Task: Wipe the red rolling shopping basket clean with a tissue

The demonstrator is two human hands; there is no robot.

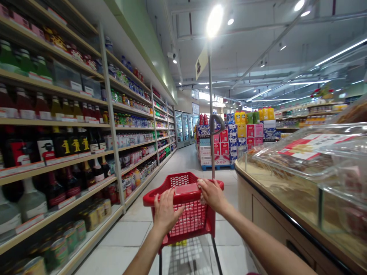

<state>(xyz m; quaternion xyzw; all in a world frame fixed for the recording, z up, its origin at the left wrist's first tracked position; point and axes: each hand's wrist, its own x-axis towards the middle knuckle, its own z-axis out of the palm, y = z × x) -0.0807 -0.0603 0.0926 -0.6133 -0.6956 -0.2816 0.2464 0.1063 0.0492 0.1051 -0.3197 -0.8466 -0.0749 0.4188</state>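
Observation:
A red plastic shopping cart (187,218) with a mesh basket stands right in front of me. My left hand (167,209) is closed over the left part of its handle (186,190), the thumb sticking out to the right below the bar. Around the right part of the handle, my right hand (212,195) is closed. A small pale, crumpled thing (202,199) shows at its fingers; I cannot make out what it is. The basket's inside is mostly hidden behind its rear wall and the handle.
Tall shelves (114,158) of bottles, cans and packets line the left side. On the right runs a counter (272,208) with clear plastic food packs (309,151). A thin metal pole (211,88) rises beyond the cart. Stacked boxes (220,147) and glass-door fridges (184,126) stand farther ahead.

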